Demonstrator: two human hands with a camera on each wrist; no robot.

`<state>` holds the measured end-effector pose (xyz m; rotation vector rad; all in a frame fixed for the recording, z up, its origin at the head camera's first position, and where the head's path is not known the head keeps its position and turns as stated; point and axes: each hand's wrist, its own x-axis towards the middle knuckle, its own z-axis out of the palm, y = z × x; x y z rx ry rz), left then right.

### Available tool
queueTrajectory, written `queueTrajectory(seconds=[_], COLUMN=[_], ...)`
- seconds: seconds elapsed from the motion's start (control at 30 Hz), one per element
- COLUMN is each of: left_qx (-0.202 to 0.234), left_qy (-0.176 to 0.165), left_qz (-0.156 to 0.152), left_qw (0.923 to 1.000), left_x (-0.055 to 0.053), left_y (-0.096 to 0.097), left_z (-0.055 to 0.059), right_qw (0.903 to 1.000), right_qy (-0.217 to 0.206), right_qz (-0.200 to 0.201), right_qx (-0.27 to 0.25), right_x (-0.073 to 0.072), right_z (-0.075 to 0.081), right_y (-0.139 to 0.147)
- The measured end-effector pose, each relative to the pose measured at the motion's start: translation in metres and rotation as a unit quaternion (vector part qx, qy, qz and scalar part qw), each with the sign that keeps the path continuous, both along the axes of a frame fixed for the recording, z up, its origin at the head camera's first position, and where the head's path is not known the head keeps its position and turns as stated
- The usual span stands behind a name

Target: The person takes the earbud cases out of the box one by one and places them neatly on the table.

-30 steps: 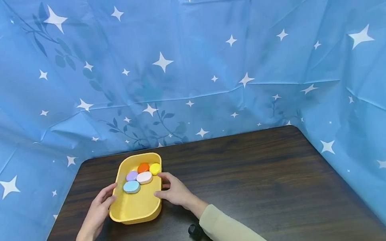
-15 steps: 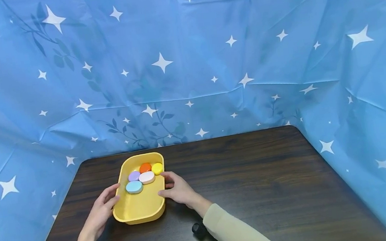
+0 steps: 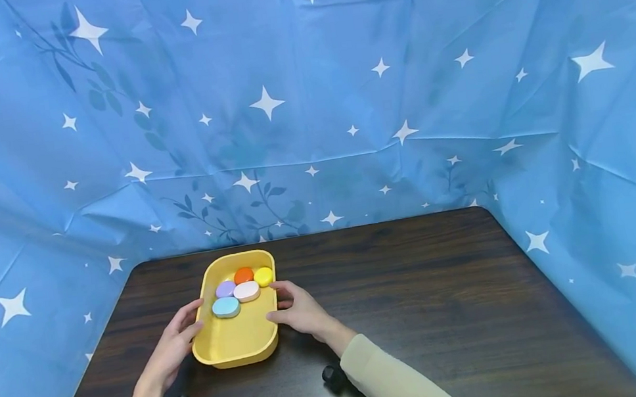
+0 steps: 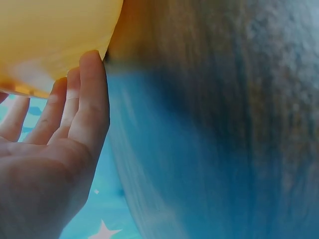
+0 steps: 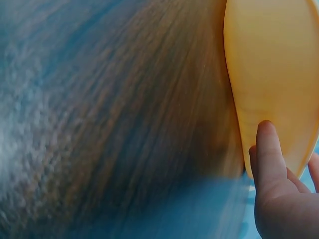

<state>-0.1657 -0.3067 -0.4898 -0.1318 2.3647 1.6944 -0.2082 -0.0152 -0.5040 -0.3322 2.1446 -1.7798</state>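
Note:
A yellow rectangular tray (image 3: 235,341) with rounded corners sits on the dark table. Smooth rounded pieces lie in its far half: an orange one (image 3: 243,275), a yellow one (image 3: 264,276), a purple one (image 3: 225,289), a pale pink one (image 3: 247,292) and a light blue one (image 3: 226,308). My left hand (image 3: 171,349) touches the tray's left side with its thumb and fingertips. On the opposite side, my right hand (image 3: 303,311) presses the wall with fairly straight fingers. Both wrist views show fingertips against the tray's outer wall.
The dark wood-grain table (image 3: 426,304) stretches to the right of the tray. A blue curtain (image 3: 305,94) with white stars hangs behind and along both sides. Black wrist devices show beside both sleeves.
The tray, with its pieces, has slid a little to the right between my two hands. Both hands have moved along with it, still touching its sides.

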Motion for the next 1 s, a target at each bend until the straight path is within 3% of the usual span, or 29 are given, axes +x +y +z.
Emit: queueTrajectory(seconds=[1.0], left_qx=[0.033], left_qy=[-0.01], left_qz=[-0.02], left_qw=[0.9992], left_x=[0.0], left_y=[0.01], left_z=[-0.001], right_qw=[0.9999], right_qy=[-0.012], right_qz=[-0.007], right_qx=[-0.002], right_x=[-0.003], right_z=[-0.004], right_y=[0.014])
